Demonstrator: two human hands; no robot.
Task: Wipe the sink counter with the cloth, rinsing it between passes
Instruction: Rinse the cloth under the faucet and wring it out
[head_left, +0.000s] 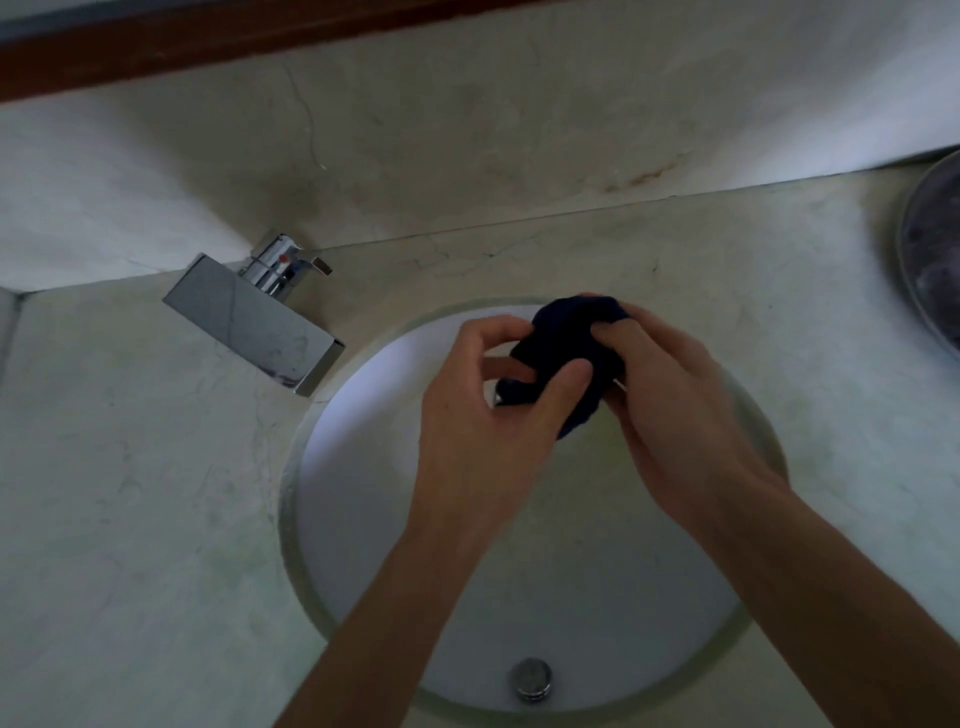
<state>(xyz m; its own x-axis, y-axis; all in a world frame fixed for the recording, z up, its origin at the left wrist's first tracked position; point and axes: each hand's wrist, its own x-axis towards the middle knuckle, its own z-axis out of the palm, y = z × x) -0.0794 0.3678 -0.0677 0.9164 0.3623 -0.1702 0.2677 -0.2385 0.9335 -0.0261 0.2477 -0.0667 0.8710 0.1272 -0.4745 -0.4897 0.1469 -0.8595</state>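
A view from above looks down on a round white sink (363, 545) set under a pale, marbled stone counter (130, 493). Two bare forearms reach in from the bottom edge, and both hands meet over the far half of the basin. Between them is a dark navy cloth (569, 358), bunched into a tight wad and held in the air above the bowl, not touching the counter. The left hand (483, 426) grasps the near left side of the wad, its thumb pressed against the fabric and its fingers curled around behind it. The right hand (670, 415) grips the right side, fingers wrapped over the top of the cloth so that their tips sink into the folds. A small metal overflow cap (531, 679) shows on the basin's near wall, close to the bottom edge of the view. To the left of the sink, a chrome faucet (254, 319) with a flat, rectangular spout angles toward the basin's rim; its lever handle (291, 262) sits behind it near the back wall. No running water can be made out. At the far right edge, part of a round, dark glassy dish (932, 260) rests on the counter.
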